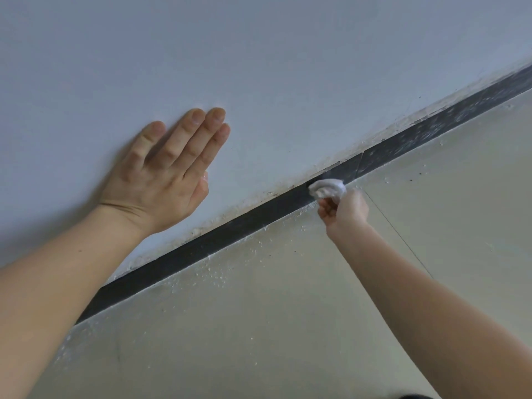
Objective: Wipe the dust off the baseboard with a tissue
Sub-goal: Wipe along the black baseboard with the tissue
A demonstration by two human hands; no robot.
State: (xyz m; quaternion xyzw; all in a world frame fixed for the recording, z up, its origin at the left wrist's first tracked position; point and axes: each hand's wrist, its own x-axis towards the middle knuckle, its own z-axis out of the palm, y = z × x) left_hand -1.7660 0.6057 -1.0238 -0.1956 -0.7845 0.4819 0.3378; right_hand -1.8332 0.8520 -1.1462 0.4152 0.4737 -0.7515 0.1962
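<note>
A pale wall (288,67) meets a cream floor (316,312) flecked with white crumbs; the dark baseboard (230,237) runs between them from eight o'clock to two o'clock; my left hand (164,174) lies flat on the wall, fingers straight, holding nothing, probably to steady my lean; my right hand (344,210), at four o'clock from it, pinches the wadded tissue (328,189) against the baseboard, bunched to scrub; toward two o'clock dust shows; one tissue, one baseboard, two hands.

Indoor rm: painted wall (288,67), dark baseboard (230,234), pale tiled floor (288,312).
</note>
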